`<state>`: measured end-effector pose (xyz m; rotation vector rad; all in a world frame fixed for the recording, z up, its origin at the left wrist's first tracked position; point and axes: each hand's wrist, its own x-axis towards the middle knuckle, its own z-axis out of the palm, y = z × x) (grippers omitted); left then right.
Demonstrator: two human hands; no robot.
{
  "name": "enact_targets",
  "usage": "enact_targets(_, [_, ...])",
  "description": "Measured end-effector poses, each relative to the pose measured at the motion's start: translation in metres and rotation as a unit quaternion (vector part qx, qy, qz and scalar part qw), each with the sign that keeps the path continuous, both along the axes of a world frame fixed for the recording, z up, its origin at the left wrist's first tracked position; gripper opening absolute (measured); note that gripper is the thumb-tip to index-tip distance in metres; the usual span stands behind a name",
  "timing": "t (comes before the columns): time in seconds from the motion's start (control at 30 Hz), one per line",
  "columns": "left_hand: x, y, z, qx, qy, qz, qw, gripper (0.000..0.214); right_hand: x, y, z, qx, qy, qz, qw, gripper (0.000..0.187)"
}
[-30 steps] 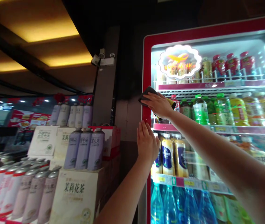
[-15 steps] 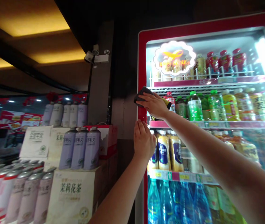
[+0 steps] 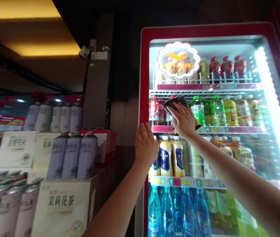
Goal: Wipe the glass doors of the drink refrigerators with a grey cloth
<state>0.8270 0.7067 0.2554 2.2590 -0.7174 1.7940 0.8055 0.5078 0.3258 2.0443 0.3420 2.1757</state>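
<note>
A drinks fridge with a red frame (image 3: 143,75) and a glass door stands in front of me, lit from inside. My right hand (image 3: 183,120) presses a dark cloth (image 3: 176,100) flat against the glass at the second shelf, fingers over the cloth. My left hand (image 3: 145,144) lies flat and open against the fridge's left edge, just below and left of the right hand. Behind the glass are red bottles (image 3: 154,110), green bottles (image 3: 199,110), yellow-capped bottles (image 3: 169,158) and blue bottles (image 3: 169,210).
To the left stand stacked cartons (image 3: 63,205) topped with tall lilac cans (image 3: 72,156) and a row of pale cans (image 3: 9,204). A grey pillar (image 3: 96,95) with a camera fitting (image 3: 90,52) rises between them and the fridge. A lit logo sign (image 3: 178,60) hangs inside the fridge top.
My right hand has slid the cloth to the right across the glass, from the red frame edge onto the door. The left hand stays on the frame. My view has shifted right.
</note>
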Motion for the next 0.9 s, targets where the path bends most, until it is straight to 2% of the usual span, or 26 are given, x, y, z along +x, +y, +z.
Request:
enact_targets(0.1, [0.001,-0.002,0.000,-0.006,-0.009,-0.001,1.000,0.073,0.004,0.018,-0.017,-0.088,0.052,-0.001,0.995,0.051])
enact_targets(0.17, [0.002,-0.002,0.000,-0.006,-0.014,0.000,1.000,0.074,0.003,0.023,-0.014,-0.158,0.088,0.002,0.983,0.049])
enact_targets(0.23, [0.003,-0.001,0.000,-0.006,-0.017,0.001,1.000,0.075,0.000,0.017,-0.002,-0.183,0.098,0.001,0.978,0.046])
enact_targets(0.3, [0.003,0.000,-0.001,-0.004,-0.020,-0.002,1.000,0.075,-0.005,0.000,0.010,-0.153,0.081,-0.003,0.985,0.047])
enact_targets(0.37, [0.003,0.002,0.000,0.004,-0.020,-0.006,1.000,0.074,-0.008,-0.019,0.013,-0.066,0.033,-0.004,0.997,0.048])
enact_targets(0.43, [0.002,0.003,0.000,0.022,-0.019,-0.010,1.000,0.073,-0.010,-0.032,0.002,0.026,-0.020,-0.001,0.999,0.051])
enact_targets(0.5, [0.002,0.003,0.000,0.046,-0.019,-0.016,0.999,0.071,-0.009,-0.032,-0.018,0.072,-0.044,-0.003,0.996,0.054])
enact_targets(0.57, [0.002,0.002,0.000,0.068,-0.024,-0.022,0.997,0.069,-0.008,-0.023,-0.037,0.052,-0.027,-0.009,0.998,0.057])
enact_targets(0.63, [0.003,0.002,0.000,0.081,-0.029,-0.025,0.996,0.068,-0.007,-0.009,-0.046,-0.006,0.014,-0.011,1.000,0.060])
enact_targets(0.7, [0.004,0.001,0.000,0.087,-0.034,-0.024,0.995,0.069,-0.008,-0.001,-0.040,-0.058,0.047,-0.010,0.997,0.058])
enact_targets(0.77, [0.003,0.001,0.000,0.097,-0.039,-0.020,0.994,0.069,-0.011,-0.007,-0.023,-0.074,0.055,-0.011,0.996,0.054])
enact_targets(0.83, [0.003,0.002,0.000,0.117,-0.042,-0.015,0.992,0.068,-0.015,-0.025,-0.008,-0.058,0.039,-0.015,0.997,0.051])
enact_targets(0.9, [0.002,0.004,0.001,0.138,-0.045,-0.013,0.989,0.069,-0.021,-0.049,-0.005,-0.020,0.008,-0.019,1.000,0.051])
